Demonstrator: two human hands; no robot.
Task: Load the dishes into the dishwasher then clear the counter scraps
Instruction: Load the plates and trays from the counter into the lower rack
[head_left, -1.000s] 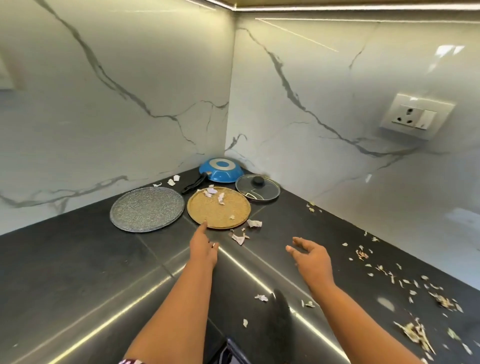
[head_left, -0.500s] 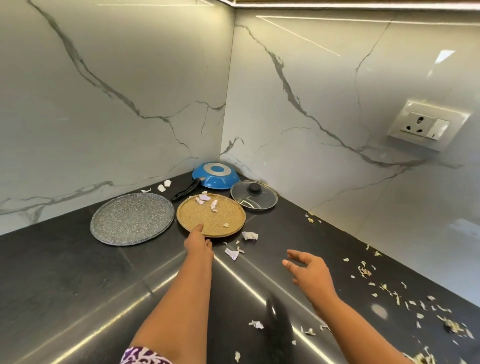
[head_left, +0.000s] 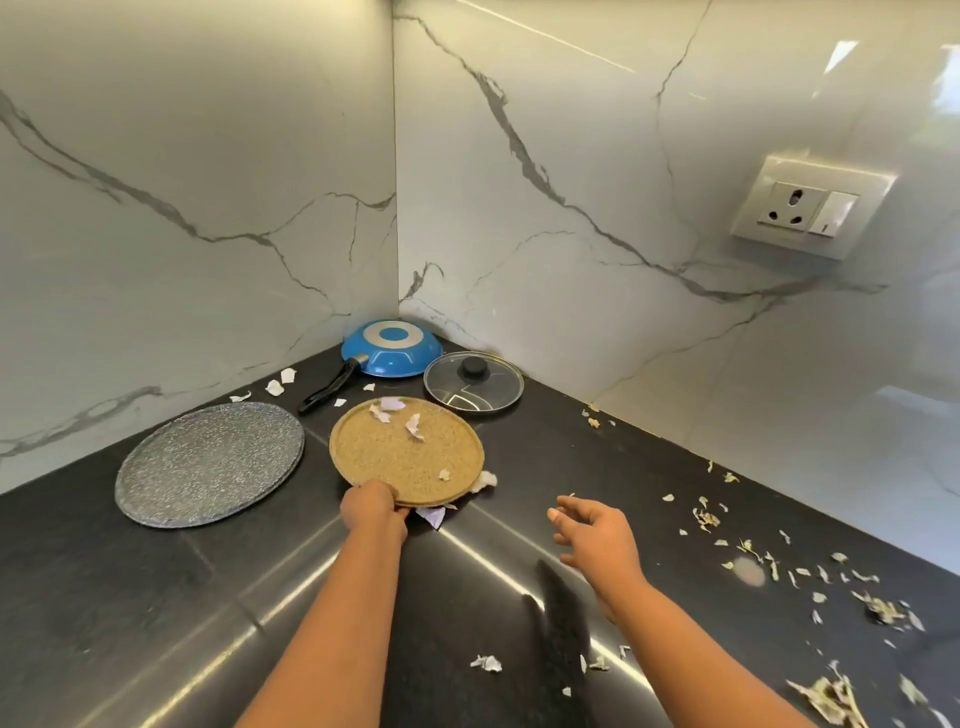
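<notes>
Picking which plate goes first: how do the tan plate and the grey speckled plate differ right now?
The tan plate has peel scraps lying on it; the grey speckled plate looks bare. The left hand grips the tan plate's near rim; nothing touches the grey one. The grey plate looks wider than the tan one. The tan plate sits nearer the glass lid; the grey one lies further left. Both are round, flat and on the black counter.

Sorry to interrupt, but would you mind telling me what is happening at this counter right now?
A person is clearing a dark corner counter. Their left hand grips the near rim of a tan plate that has a few peel scraps on it, while the right hand hovers open beside it, holding nothing. A grey plate, an upturned blue pan and a glass lid sit untouched, and scraps litter the counter to the right.
</notes>
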